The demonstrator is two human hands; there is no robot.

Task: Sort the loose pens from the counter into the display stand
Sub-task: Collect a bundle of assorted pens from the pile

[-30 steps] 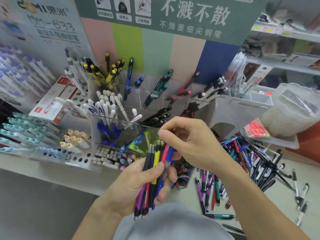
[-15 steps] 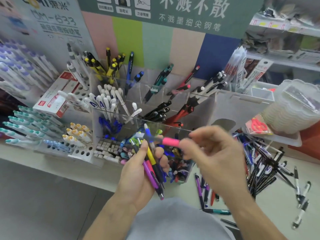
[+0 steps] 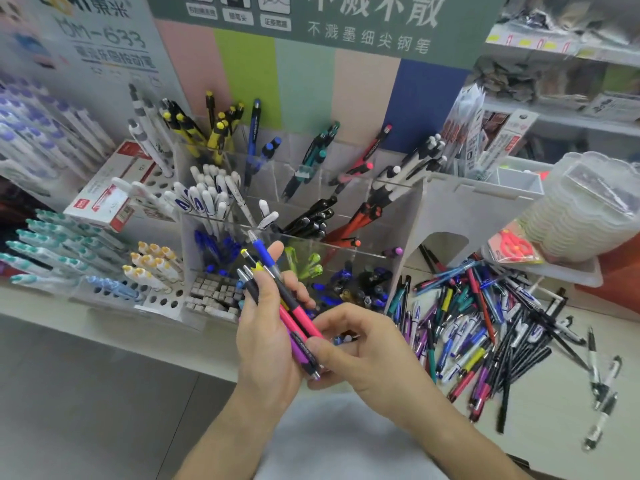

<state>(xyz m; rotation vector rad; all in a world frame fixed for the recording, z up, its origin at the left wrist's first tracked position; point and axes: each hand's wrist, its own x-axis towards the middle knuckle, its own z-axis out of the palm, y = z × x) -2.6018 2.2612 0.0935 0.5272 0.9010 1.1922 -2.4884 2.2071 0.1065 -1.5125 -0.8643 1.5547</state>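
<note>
Your left hand (image 3: 266, 327) is gripping a bundle of pens (image 3: 277, 292), fingers curled round the barrels, with the bundle running from your palm up toward 11 o'clock. A blue pen (image 3: 262, 252) is standing highest in the fan, a yellow-tipped one just beside it, and a pink pen (image 3: 300, 318) is lying across the front. Your right hand (image 3: 360, 351) is sitting at 3 o'clock of the left, touching it, its thumb and forefinger pinching the lower ends of the pink and purple barrels. Both hands are therefore clamped on the same bundle, held above the counter edge (image 3: 114, 327).

At 3 o'clock of your right hand, near it, the loose pens (image 3: 485, 327) are lying in a mixed heap on the counter, with a few black-and-white ones straying well apart toward 4 o'clock.

At 12 o'clock of your hands, just beyond the bundle's tips, the clear display stand (image 3: 408, 209) is standing in tiers. Its front compartments are holding blue caps and green clips; the middle tier is carrying white, black and orange pens; the rear tier is carrying yellow, blue, teal, red and white-capped pens, all leaning.

At 10 o'clock, a white perforated rack (image 3: 156, 299) is holding teal and yellow-capped pens. At 2 o'clock, a stack of plastic containers (image 3: 581, 216) is resting on a tray.
</note>
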